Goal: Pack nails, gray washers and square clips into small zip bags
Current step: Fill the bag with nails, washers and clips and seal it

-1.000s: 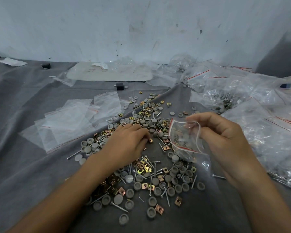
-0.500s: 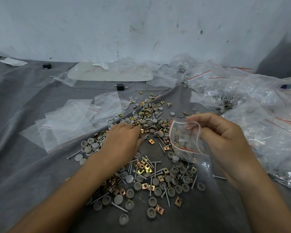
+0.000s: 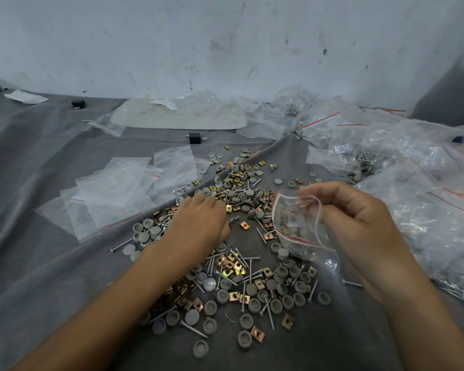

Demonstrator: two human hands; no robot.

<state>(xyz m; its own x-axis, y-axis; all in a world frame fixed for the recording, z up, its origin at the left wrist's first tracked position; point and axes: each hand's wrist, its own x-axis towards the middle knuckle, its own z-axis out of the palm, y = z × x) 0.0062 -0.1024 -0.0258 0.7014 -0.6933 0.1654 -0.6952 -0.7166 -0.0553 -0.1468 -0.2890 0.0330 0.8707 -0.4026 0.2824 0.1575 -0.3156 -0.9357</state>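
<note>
Collection of loose parts is judged to be the step in hand. Left hand (image 3: 198, 226) lies palm down on the mixed pile, fingers curled down among the parts. The fingertips are hidden, so it cannot be told whether they pinch anything. Right hand (image 3: 359, 218) holds the small clear plastic zip bag (image 3: 295, 223), red-striped at the mouth, just right of the left hand and raised slightly above the pile. Thumb and fingers pinch the far lip so that the mouth gapes toward the left hand. Some washers and clips already show through the bag wall, so it is judged partly filled. The stock lies spread on the gray cloth (image 3: 38, 263) between and below both hands: gray round washers (image 3: 244, 338), silver metal nails (image 3: 194, 329) and brass-coloured square metal clips (image 3: 257, 332), all intermixed. Flat empty clear zip bags (image 3: 110, 194) lie to the left of the pile, and filled clear bags (image 3: 402, 167) are heaped to the right. The next move calls for a secure pinch on the selected parts, a short carry to the gaping mouth, and release well inside the lip. The right hand should hold the mouth wide, since nail points may snag the thin film.
</note>
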